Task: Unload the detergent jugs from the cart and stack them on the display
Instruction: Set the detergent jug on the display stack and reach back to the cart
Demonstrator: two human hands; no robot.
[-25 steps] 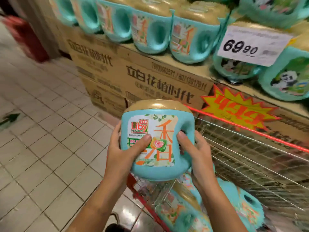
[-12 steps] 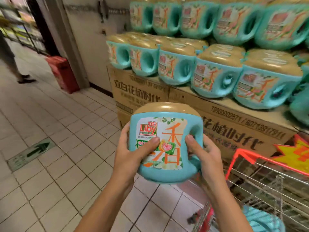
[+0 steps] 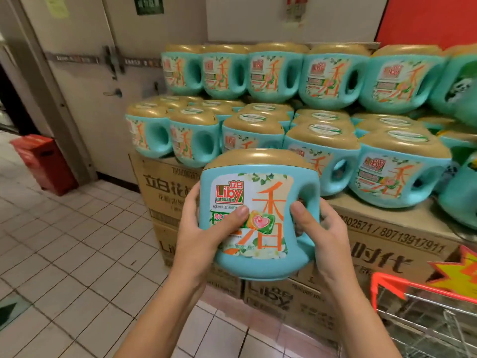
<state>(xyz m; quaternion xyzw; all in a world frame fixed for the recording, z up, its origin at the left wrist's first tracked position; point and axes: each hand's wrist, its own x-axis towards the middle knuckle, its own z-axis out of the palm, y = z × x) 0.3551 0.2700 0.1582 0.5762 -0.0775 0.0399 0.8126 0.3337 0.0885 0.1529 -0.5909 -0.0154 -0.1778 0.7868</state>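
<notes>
Holding one teal detergent jug (image 3: pixel 268 202) upright in front of the display, the person grips it from both sides. The left hand (image 3: pixel 204 233) wraps the plain flank with its thumb pressed across the label, and the right hand (image 3: pixel 320 233) curls round the side with the moulded handle, thumb on the front face. The stacked jugs (image 3: pixel 397 177) lie straight ahead of the held one and a little above it, in two tiers on cardboard cartons (image 3: pixel 402 244). The wire cart (image 3: pixel 384 285) sits low to the right, with no load visible in it. The held jug stands cap up with its handle to the right, as the lower tier's do, so placing it probably calls for a forward lift rather than a turn. The right hand, next to the handle, seems better placed to steer. Whether a gap waits directly behind cannot be told, because the jug hides that spot. Its body is squat, rounded, glossy plastic under a broad domed gold cap (image 3: pixel 258 158), and likely slippery. The cartons are matte corrugated board.
</notes>
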